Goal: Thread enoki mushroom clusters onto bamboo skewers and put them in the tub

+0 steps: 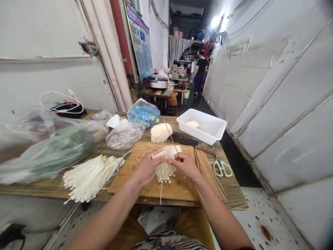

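Over a wooden cutting board (179, 191), my left hand (147, 169) is closed around a small bundle of enoki mushrooms (165, 172), whose caps hang toward me. A pale, flat wrap seems to go round the stems. My right hand (187, 167) pinches a thin wooden skewer (171, 134) that slants up and away to the left. Its lower end is hidden by my fingers, touching the bundle's right side. Behind my hands lies a cream-coloured sheet (177, 149) on the board. Loose enoki strands are scattered there too.
Left of the board lies a large enoki pile (90, 177), near plastic bags (59, 149). Behind it stand another enoki bunch (161, 132) and a white plastic tray (221, 126). Many skewers (210, 173) and green-handled scissors (222, 168) lie right. A person (200, 71) stands far back.
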Available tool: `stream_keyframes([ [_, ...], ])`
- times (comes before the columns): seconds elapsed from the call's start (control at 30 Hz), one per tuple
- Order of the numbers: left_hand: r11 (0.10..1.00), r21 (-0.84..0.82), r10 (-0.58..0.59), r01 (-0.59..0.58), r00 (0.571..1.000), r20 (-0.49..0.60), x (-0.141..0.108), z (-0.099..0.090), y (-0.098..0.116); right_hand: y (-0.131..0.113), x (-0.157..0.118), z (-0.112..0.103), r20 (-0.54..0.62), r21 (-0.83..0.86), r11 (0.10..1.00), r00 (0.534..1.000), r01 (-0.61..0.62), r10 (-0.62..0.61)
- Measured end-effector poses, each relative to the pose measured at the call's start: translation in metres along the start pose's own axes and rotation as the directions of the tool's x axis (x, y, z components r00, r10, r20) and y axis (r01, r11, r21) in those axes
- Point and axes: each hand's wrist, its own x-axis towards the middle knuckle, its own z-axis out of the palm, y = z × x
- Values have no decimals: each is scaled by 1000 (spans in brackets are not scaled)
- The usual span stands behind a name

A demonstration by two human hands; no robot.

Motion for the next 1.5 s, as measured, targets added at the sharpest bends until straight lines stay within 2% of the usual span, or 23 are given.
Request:
stream_keyframes([
  [0.2, 996, 38, -81, 77, 992, 97, -2, -3, -2, 1, -2, -5, -9, 133, 986, 995, -101, 103],
  [0.37, 998, 40, -53, 47, 982, 179, -1, -4, -3, -12, -9, -10, -21, 167, 976, 990, -137, 142],
  [0.47, 999, 46, 6, -13, 987, 163, -4, -4, -1, -17, -13, -12, -56, 164, 976, 987, -141, 152],
  [0.6, 976, 178, 108, -128, 987, 118, -10, -8, 3, -20, -16, -14, -84, 148, 981, 987, -126, 140],
  [0.8, 914, 345, 127, -212, 959, 253, -17, -11, 16, -30, -23, -11, -79, 118, 990, 994, -72, 81],
  [0.97, 884, 382, 137, -270, 930, 340, -17, -5, 25, -36, -29, -10, -86, 71, 997, 996, 9, -3],
  [1.1, 908, 325, 167, -264, 940, 298, -18, 1, 25, -40, -32, -5, -114, 9, 998, 991, 66, -65],
  [1.3, 945, 202, 233, -257, 963, 138, -19, 11, 19, -36, -33, 12, -137, -56, 993, 984, 107, -114],
  [1.4, 976, 112, 178, -184, 982, 64, -20, 13, 20, -38, -34, 12, -86, -75, 991, 989, 115, -121],
  [1.5, 994, 20, 109, -111, 990, 89, -22, 9, 24, -45, -38, -4, -13, -121, 984, 991, 131, -133],
])
